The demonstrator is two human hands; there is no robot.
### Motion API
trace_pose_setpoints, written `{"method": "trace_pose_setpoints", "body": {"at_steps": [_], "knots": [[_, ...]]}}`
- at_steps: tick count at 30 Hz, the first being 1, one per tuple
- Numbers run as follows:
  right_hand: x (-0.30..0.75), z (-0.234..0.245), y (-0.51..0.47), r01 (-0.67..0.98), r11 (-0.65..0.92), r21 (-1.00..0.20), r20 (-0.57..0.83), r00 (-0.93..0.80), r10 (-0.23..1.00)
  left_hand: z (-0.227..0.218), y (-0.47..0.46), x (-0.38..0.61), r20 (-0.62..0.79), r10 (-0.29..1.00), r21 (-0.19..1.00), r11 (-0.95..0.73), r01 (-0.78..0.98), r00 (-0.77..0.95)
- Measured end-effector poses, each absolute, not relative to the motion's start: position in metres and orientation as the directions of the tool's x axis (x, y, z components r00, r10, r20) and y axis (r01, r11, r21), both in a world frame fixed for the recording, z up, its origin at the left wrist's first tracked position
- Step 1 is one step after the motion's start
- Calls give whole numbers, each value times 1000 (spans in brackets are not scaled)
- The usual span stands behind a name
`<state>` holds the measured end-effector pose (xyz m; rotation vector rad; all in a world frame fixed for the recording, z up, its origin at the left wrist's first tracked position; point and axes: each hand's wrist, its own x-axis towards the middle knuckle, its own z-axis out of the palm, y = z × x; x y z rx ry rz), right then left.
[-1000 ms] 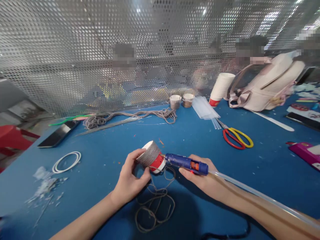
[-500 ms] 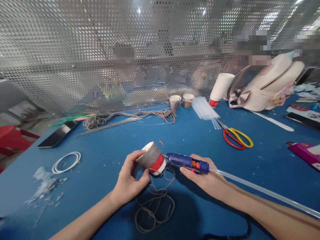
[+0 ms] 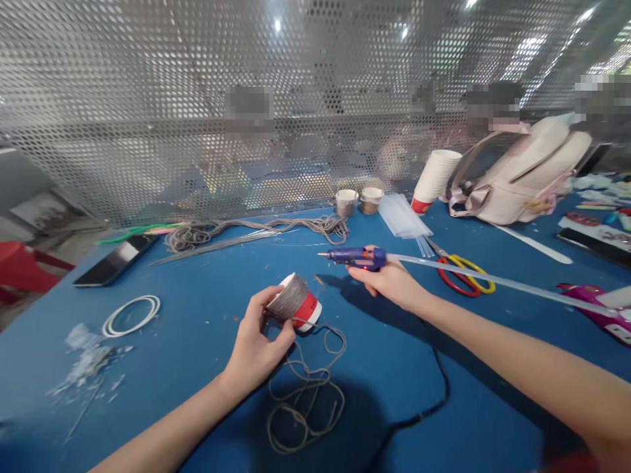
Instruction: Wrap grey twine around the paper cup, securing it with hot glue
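My left hand (image 3: 263, 338) grips a tilted red-and-white paper cup (image 3: 309, 311) by its side. Grey cord (image 3: 290, 299) is wound round the cup's wider part, and its loose length (image 3: 313, 381) trails in loops on the table below. In my right hand (image 3: 389, 282) is a blue hot glue gun (image 3: 357, 257), held above the table with its nozzle pointing left, apart from the cup. A long clear glue stick (image 3: 468, 269) sticks out of the gun's back. The gun's black cable (image 3: 419, 417) runs down towards the front.
Scissors (image 3: 463, 276), clear glue sticks (image 3: 401, 215), stacked paper cups (image 3: 438, 176) and a backpack (image 3: 522, 174) lie to the right. Two wrapped cups (image 3: 347, 202) stand by the mesh screen. Leftward are a grey cord bundle (image 3: 192, 236), phone (image 3: 116, 261), white coil (image 3: 131, 316) and scraps (image 3: 89, 361).
My right hand has lifted the glue gun up and away from the cup, its nozzle no longer at the cord's edge. The left hand still holds the cup, nearly in place.
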<state>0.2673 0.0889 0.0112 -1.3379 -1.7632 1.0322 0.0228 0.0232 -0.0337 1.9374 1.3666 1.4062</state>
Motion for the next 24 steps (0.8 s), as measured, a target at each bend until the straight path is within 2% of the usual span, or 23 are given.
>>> {"method": "trace_pose_setpoints", "body": {"at_steps": [5, 7, 12, 19, 22, 24], "knots": [[240, -2, 142, 594, 335, -731, 213, -268, 940, -37, 24, 23, 518, 855, 716, -458, 527, 40], [232, -12, 155, 617, 365, -697, 230, -290, 929, -36, 23, 23, 529, 848, 699, -466, 542, 47], [230, -26, 165, 677, 362, -640, 220, -291, 931, -34, 22, 26, 551, 830, 655, -496, 571, 89], [256, -17, 151, 720, 381, -579, 245, -292, 925, -33, 23, 27, 534, 840, 650, -478, 590, 92], [268, -11, 132, 737, 378, -561, 306, -239, 921, -33, 24, 27, 545, 834, 648, -482, 590, 82], [271, -7, 114, 705, 429, -565, 386, -234, 893, -33, 25, 27, 552, 830, 646, -485, 589, 77]]}}
